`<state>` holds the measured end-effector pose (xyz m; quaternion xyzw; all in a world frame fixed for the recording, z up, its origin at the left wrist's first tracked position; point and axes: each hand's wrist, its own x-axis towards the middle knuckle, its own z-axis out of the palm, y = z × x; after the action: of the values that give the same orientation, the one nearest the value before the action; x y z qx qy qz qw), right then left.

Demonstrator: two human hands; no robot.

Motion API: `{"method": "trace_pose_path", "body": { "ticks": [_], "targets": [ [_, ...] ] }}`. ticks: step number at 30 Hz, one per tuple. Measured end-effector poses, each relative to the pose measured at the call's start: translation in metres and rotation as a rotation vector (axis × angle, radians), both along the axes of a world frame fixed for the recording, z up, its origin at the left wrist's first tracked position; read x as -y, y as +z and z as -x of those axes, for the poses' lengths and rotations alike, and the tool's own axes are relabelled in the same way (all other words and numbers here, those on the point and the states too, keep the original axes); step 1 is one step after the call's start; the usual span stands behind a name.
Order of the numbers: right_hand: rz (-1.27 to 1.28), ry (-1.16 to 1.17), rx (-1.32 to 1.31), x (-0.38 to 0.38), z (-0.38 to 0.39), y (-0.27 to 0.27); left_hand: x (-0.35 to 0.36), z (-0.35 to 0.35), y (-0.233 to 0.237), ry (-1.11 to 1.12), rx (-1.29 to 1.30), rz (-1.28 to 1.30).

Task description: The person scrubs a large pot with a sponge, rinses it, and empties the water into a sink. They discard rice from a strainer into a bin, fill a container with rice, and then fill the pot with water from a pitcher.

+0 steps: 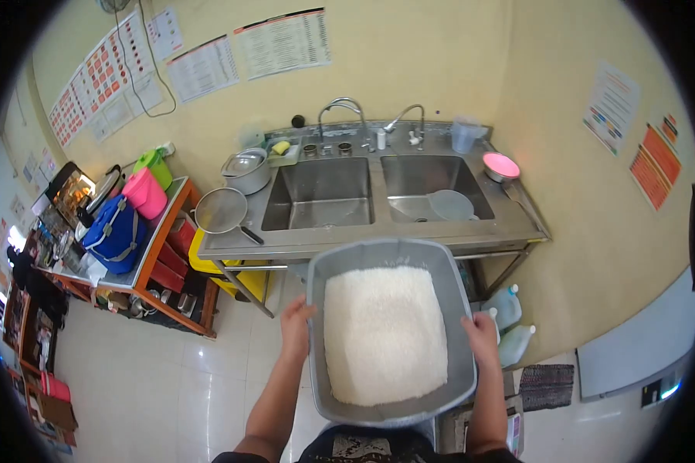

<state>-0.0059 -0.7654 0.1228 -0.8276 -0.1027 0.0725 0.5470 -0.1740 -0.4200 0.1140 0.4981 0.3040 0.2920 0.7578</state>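
A grey plastic tub (316, 370) is held up in front of my body, its far edge close to the sink counter's front. White grains that look like uncooked rice (386, 336) fill much of it. My left hand (295, 328) grips the tub's left side, and my right hand (483, 336) grips the right side. The fingers are partly hidden behind the tub's walls. Beyond it stands a steel double sink (316, 185) with two taps. In the right basin lies a translucent round lid or bowl (452, 205).
A mesh strainer (222, 211) and a pot (247, 174) sit at the counter's left. A pink bowl (502, 165) and a wooden spatula (523, 202) lie on its right. Plastic jugs (516, 345) stand on the floor at right. A blue cooler bag (116, 235) rests on the left table.
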Motion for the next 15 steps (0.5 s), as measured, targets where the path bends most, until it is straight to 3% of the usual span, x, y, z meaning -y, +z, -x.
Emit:
{"method": "trace_pose_path", "body": {
  "ticks": [3, 6, 8, 10, 12, 15],
  "targets": [
    [0.081, 0.081, 0.021, -0.071, -0.050, 0.025, -0.050, -0.025, 0.056, -0.026, 0.055, -0.009],
    [0.066, 0.192, 0.031, -0.139, -0.106, 0.039, -0.114, -0.061, 0.070, -0.096, 0.054, -0.106],
    [0.037, 0.267, 0.049, -0.184, -0.146, 0.049, -0.167, -0.092, 0.062, -0.079, -0.048, -0.194],
    [0.255, 0.351, 0.261, -0.226, -0.183, 0.059, -0.206, -0.134, 0.049, -0.054, -0.167, -0.262],
    [0.243, 0.370, 0.256, -0.266, -0.225, 0.052, -0.237, -0.167, 0.044, 0.191, -0.209, -0.258],
    [0.271, 0.397, 0.250, -0.324, -0.271, 0.049, -0.278, -0.207, 0.036, 0.225, -0.248, -0.396]
  ]
}}
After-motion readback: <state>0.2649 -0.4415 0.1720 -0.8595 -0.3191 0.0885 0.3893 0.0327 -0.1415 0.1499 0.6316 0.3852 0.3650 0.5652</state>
